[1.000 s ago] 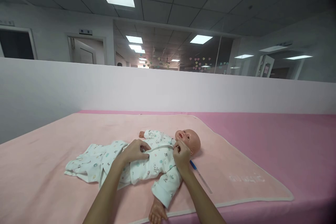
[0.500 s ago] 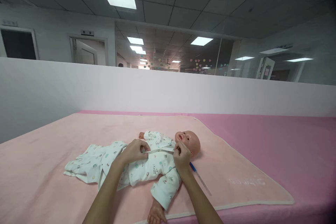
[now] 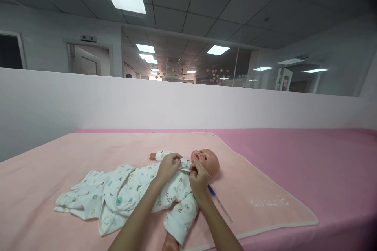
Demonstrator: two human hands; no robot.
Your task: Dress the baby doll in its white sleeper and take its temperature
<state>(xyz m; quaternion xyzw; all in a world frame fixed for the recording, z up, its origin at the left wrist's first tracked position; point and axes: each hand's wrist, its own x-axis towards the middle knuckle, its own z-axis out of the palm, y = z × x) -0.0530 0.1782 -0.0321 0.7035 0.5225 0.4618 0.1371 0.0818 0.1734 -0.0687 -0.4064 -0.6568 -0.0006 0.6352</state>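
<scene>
A baby doll [image 3: 210, 161] lies on its back with its head to the right, dressed in a white printed baby gown [image 3: 129, 188]. Over the chest, my left hand [image 3: 169, 168] has its fingers curled together at the gown's front edge; the exact grip is partly hidden. My right hand [image 3: 198, 178] pinches the gown at the neckline, just below the doll's chin. Between the two hands runs a short white strip of the garment edge. The near sleeve [image 3: 184, 215] points toward me, and the far sleeve stretches away with the doll's hand showing.
Close to the right forearm lies a thin clear stick with a blue end [image 3: 211, 190], perhaps a thermometer. A peach blanket [image 3: 259, 188] is under the doll, over a pink sheet [image 3: 338, 172]. A white low wall [image 3: 188, 106] bounds the far side.
My left hand has moved right along the gown's front, closer to my right hand, which stays at the neckline. The view has shifted slightly.
</scene>
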